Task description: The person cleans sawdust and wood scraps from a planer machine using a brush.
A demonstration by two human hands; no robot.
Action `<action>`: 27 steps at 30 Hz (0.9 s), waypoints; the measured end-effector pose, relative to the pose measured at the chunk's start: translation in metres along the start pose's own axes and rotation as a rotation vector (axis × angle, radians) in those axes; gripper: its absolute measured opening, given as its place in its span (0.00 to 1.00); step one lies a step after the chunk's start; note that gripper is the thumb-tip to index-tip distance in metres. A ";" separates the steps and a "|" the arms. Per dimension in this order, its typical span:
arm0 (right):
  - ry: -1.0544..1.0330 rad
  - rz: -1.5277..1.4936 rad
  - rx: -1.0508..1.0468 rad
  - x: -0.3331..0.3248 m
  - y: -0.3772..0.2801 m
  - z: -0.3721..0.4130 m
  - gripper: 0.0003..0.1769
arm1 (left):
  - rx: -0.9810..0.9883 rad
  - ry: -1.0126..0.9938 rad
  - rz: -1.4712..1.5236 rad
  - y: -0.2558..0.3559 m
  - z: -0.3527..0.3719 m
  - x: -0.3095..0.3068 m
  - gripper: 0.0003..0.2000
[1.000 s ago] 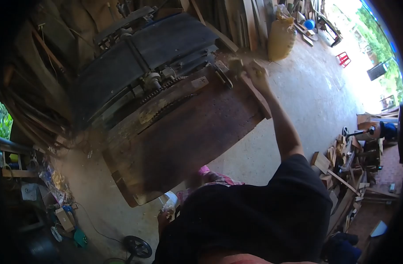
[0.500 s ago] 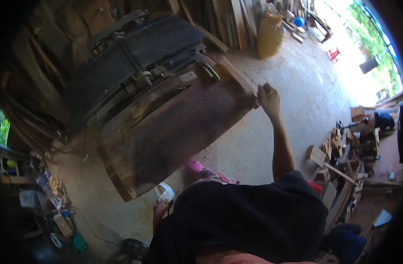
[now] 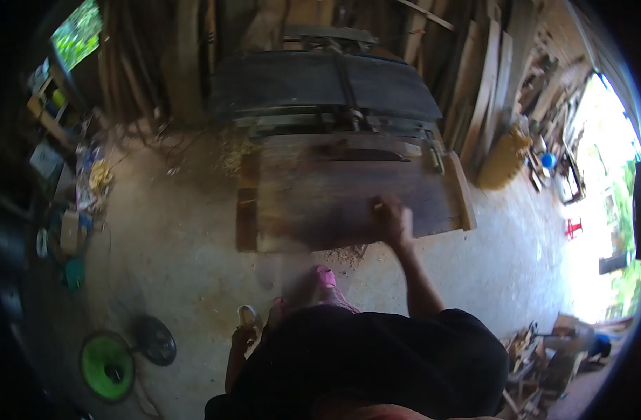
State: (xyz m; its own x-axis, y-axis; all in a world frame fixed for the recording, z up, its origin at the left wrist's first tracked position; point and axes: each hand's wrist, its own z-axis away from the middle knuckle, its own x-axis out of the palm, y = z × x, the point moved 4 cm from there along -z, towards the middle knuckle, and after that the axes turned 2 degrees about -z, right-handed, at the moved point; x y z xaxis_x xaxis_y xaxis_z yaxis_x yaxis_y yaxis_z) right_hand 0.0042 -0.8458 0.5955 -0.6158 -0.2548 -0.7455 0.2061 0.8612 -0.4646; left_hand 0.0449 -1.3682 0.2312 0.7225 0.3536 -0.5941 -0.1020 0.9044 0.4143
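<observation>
My right hand (image 3: 394, 220) is over the front part of the wooden saw table top (image 3: 320, 227), its fingers curled closed. What it holds, if anything, is hidden. The dark, arched saw blade (image 3: 369, 155) stands up through a slot in the board, beyond this hand. Low at my left side, my left hand (image 3: 244, 337) grips a small white round container (image 3: 246, 314) that appears as a pale rim.
Behind the board is a dark metal machine bed (image 3: 285, 84). Planks (image 3: 488, 77) lean on the back wall; a yellow sack (image 3: 504, 162) stands at right. A green round fan (image 3: 107, 365) is at lower left. Scrap wood (image 3: 531, 378) lies at lower right.
My view has swung round to face the saw table squarely. My right hand has moved from the board's right end to over its front part. My left hand keeps the white container.
</observation>
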 end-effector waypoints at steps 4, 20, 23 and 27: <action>-0.193 -0.443 -0.209 0.049 -0.143 0.011 0.04 | 0.870 0.242 -0.306 -0.101 -0.016 0.024 0.09; -0.179 0.118 -0.165 0.157 -0.213 -0.102 0.19 | -0.560 0.436 0.473 -0.131 0.325 0.050 0.11; -0.099 0.100 -0.193 0.179 -0.208 -0.123 0.25 | -0.532 0.344 0.356 -0.182 0.304 -0.123 0.12; -0.043 0.096 -0.225 0.199 -0.188 -0.140 0.22 | -0.387 0.332 0.095 -0.198 0.205 -0.427 0.13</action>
State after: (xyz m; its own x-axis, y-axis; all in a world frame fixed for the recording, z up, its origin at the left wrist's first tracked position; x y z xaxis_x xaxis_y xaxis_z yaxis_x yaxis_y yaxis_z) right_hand -0.2633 -0.9969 0.6019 -0.5679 -0.1809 -0.8030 0.0849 0.9575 -0.2758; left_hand -0.1032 -1.7478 0.5444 0.4480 0.4388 -0.7790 -0.4474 0.8644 0.2295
